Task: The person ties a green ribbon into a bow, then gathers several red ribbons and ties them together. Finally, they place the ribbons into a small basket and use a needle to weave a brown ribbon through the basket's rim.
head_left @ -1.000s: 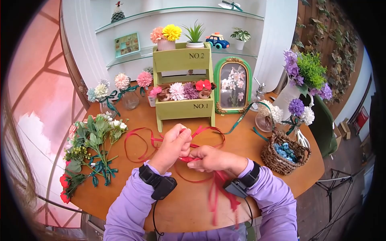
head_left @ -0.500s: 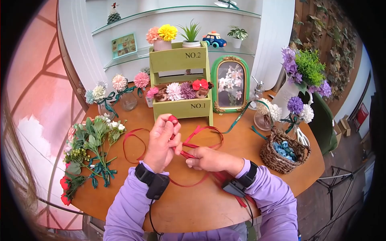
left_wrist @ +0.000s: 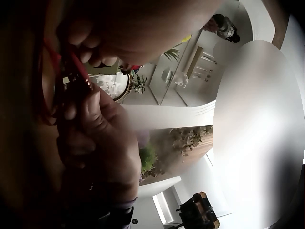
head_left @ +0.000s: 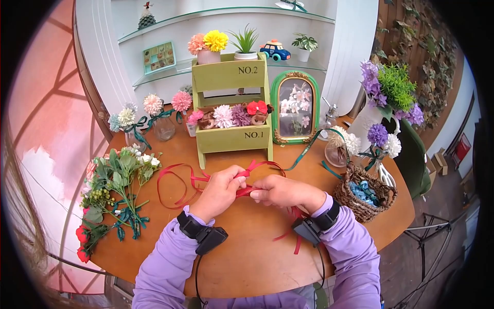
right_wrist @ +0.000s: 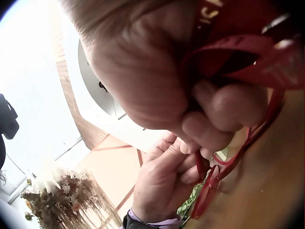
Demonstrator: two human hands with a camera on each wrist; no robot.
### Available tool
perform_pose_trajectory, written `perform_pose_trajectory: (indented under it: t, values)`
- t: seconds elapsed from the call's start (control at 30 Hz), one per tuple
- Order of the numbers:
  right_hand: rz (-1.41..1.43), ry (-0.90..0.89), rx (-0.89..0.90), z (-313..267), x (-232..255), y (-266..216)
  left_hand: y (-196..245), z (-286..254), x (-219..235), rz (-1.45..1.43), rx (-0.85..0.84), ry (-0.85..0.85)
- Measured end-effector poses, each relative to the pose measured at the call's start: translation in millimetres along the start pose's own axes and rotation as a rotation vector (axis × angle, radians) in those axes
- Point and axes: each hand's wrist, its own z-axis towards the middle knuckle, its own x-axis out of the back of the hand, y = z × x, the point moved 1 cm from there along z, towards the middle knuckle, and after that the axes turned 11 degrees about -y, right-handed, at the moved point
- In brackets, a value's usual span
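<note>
A long red ribbon [head_left: 246,191] with gold lettering runs between the two hands, over the middle of the table. My left hand [head_left: 218,193] pinches it between thumb and curled fingers. Close beside it, my right hand [head_left: 289,193] grips the same ribbon, thumb on top. In the right wrist view, ribbon folds [right_wrist: 248,57] pass through the curled fingers of the right hand [right_wrist: 143,71]. Loose ends hang below the right wrist in the head view, while loops lie on the wood left of and behind the left hand.
A green two-tier stand [head_left: 234,135] with flowers and dolls stands behind the hands. Artificial flowers [head_left: 121,177] lie at the left. To the right are a woven basket [head_left: 360,211] of blue ribbon, a glass vase [head_left: 335,154] and a green-framed picture [head_left: 296,108].
My left hand rose and turned with ribbon at its fingertips, then came down again beside the right hand. The right hand moved slightly up and right, and the ribbon ends under its wrist shifted.
</note>
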Motion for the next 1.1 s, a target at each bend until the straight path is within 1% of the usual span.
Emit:
perform_pose_trajectory:
  t: [0.07,0.1,0.17,0.3,0.37,0.4,0.47,0.5,0.57,0.6,0.67,0.7,0.77,0.8,0.87,1.0,1.07,1.1]
  values:
    - [-0.083,0.071,0.168,2.8,1.9,5.3,5.5,-0.7,-1.1,0.044,0.016,-0.067]
    - [-0.082,0.072,0.167,1.8,3.2,5.2,7.4,-1.1,-1.6,0.043,0.016,-0.068]
    - [-0.013,0.021,0.028,-1.1,7.9,2.5,10.4,-1.6,-3.5,-0.130,0.087,-0.150]
    - [0.001,0.024,-0.038,-9.6,14.0,-5.9,15.6,-1.6,-5.0,-0.169,0.110,-0.175]
    - [0.009,0.052,0.006,-11.0,14.4,-6.3,9.4,-0.1,-7.6,-0.084,0.037,-0.169]
    - [0.011,0.054,0.006,-11.1,14.3,-6.1,10.2,-0.7,-8.2,-0.083,0.037,-0.172]
    - [-0.044,0.101,0.079,-9.9,14.2,-6.4,15.6,-2.2,-8.7,0.026,0.063,-0.171]
    - [-0.042,0.102,0.079,-7.4,13.3,-3.8,11.9,-1.8,-10.7,0.026,0.063,-0.173]
    - [-0.142,0.200,0.253,-1.8,10.9,0.5,6.0,-1.2,-13.6,0.277,-0.127,-0.039]
    - [-0.141,0.201,0.253,-1.2,10.6,-0.2,5.9,-1.8,-14.1,0.278,-0.127,-0.041]
    - [-0.179,0.253,0.222,-1.9,10.5,-2.8,13.3,-3.7,-14.4,0.537,-0.177,0.049]
    - [-0.178,0.253,0.222,-3.0,10.1,-4.5,9.6,-3.0,-15.4,0.537,-0.177,0.048]
    - [-0.163,0.261,0.191,-4.9,9.8,-7.2,3.2,-0.8,-16.8,0.403,-0.230,0.064]
    - [-0.162,0.261,0.191,-4.5,10.0,-6.5,3.5,-2.0,-16.3,0.402,-0.229,0.063]
    - [-0.162,0.263,0.212,-4.0,11.0,-4.8,12.3,-3.7,-14.3,0.267,-0.012,-0.090]
    - [-0.114,0.247,0.206,-7.0,14.5,-5.0,5.4,-2.2,-14.7,0.213,-0.020,-0.071]
    - [-0.074,0.217,0.208,-7.0,16.4,-2.9,6.2,-0.8,-15.0,0.140,-0.071,0.004]
    - [-0.074,0.216,0.207,-6.7,16.6,-1.8,6.6,-1.0,-16.0,0.139,-0.070,0.004]
